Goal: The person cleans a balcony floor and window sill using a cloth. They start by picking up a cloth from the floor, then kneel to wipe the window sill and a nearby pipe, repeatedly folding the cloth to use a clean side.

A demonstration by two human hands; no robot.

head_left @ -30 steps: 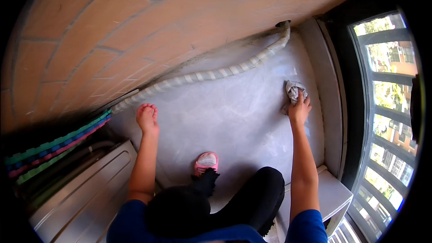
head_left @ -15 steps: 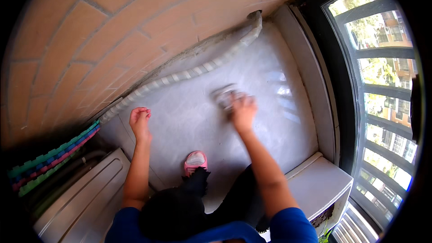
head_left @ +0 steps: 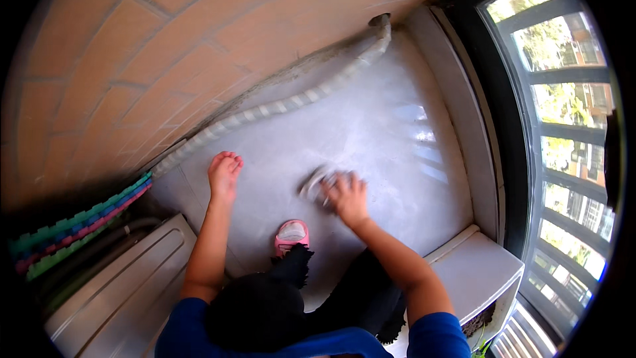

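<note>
My right hand [head_left: 349, 199] presses a crumpled grey-and-white cloth [head_left: 314, 184] against the pale, shiny floor [head_left: 384, 139]. Its fingers lie over the cloth's right side, and motion blurs both the cloth and the fingertips. Off to the left, my left hand [head_left: 225, 171] hovers above the floor with its fingers curled in, and nothing shows in it. Between my two arms, a pink shoe [head_left: 291, 237] on my foot rests on the floor, nearer to me than the cloth.
A wrapped white pipe [head_left: 265, 111] runs along the foot of the brick wall [head_left: 179, 33]. Coloured foam mats [head_left: 86, 219] and a light metal panel [head_left: 126, 285] stand at the left. A white box-like ledge [head_left: 474, 268] and a barred window [head_left: 563, 106] are on the right.
My right hand and the cloth have slid toward me and a little left across the floor. My left hand has shifted slightly right, its fingers still curled.
</note>
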